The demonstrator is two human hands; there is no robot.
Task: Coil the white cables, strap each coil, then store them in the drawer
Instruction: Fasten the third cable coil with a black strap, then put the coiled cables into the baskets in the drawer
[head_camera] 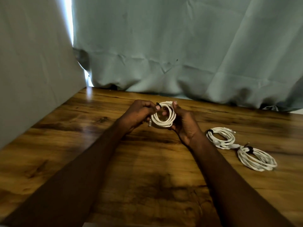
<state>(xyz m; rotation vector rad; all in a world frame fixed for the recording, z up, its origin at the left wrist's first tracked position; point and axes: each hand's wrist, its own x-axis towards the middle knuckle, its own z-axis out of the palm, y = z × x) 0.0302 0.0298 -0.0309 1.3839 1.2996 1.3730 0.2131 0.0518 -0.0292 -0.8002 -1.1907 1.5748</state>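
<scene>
Both hands hold one white coil (163, 115) upright above the counter (82, 145), its ring facing the person. The left hand (139, 113) has its grip pinched on the black strap (158, 106) at the coil's upper left; the right hand (183, 123) clasps the opposite rim, so the left is nearer the strap. Two strapped coils (220, 138) (257, 158) lie to the right. Three coils in all; no drawer shows.

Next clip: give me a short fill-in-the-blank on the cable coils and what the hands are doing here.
1. Both hands hold one white cable coil ____ the wooden table.
2. ____ strapped coils lie on the table by the right hand.
3. The left hand pinches a ____ strap on the held coil.
4. The nearer strapped coil and farther strapped coil carry straps coloured ____.

Missing words: above; Two; black; black
</scene>
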